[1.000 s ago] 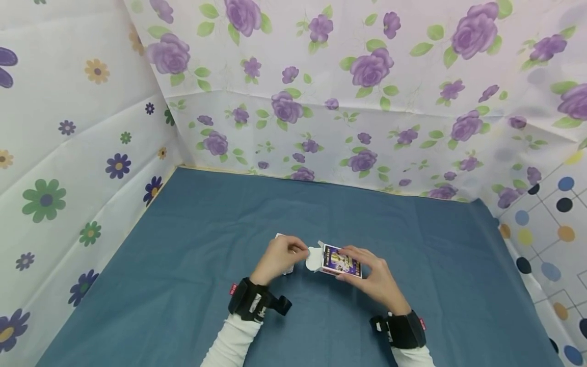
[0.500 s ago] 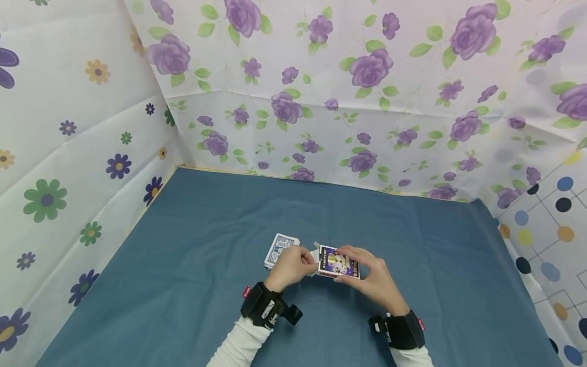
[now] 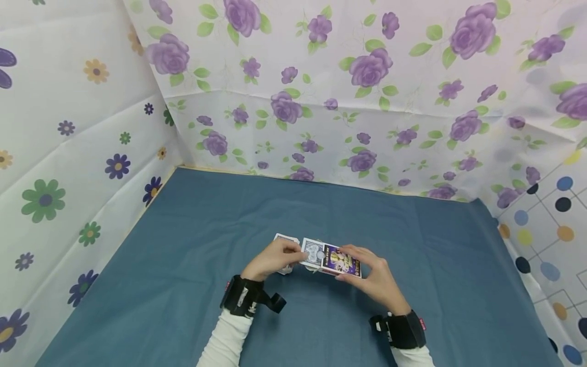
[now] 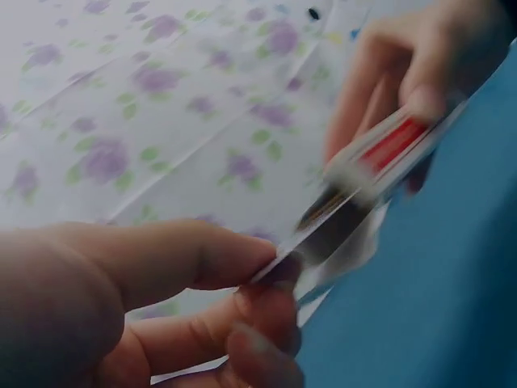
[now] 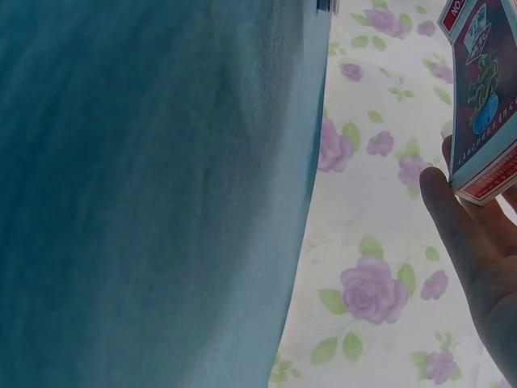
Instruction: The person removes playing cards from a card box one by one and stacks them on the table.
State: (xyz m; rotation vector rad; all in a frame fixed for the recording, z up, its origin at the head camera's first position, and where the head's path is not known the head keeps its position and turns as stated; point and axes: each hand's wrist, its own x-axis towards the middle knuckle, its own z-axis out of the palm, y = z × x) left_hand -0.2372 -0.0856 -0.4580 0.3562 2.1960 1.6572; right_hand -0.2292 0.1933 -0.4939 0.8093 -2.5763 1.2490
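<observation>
My right hand (image 3: 377, 279) grips a purple and black playing-card box (image 3: 341, 261) between thumb and fingers, its open end facing left. Out of that end sticks a playing card (image 3: 314, 253) with a grey-white patterned back. Thumb and fingertips of my left hand (image 3: 271, 260) pinch the card's outer edge; in the left wrist view, whether more cards lie under it cannot be told. A pile of playing cards (image 3: 286, 269) lies on the table, partly covered by my left hand. The right wrist view shows the box's dark printed underside (image 5: 483, 97) and red edge.
A blue cloth (image 3: 220, 214) covers the table. Flower-printed sheets (image 3: 284, 137) stand along its back and left side, with a dotted sheet (image 3: 541, 244) at the right. Each wrist carries a black strap with a camera, such as the left strap (image 3: 243, 295).
My left hand went right to the box's mouth, uncovering the card pile, then drew back left, pulling a card partly out. My right hand keeps its hold on the box nearly in place.
</observation>
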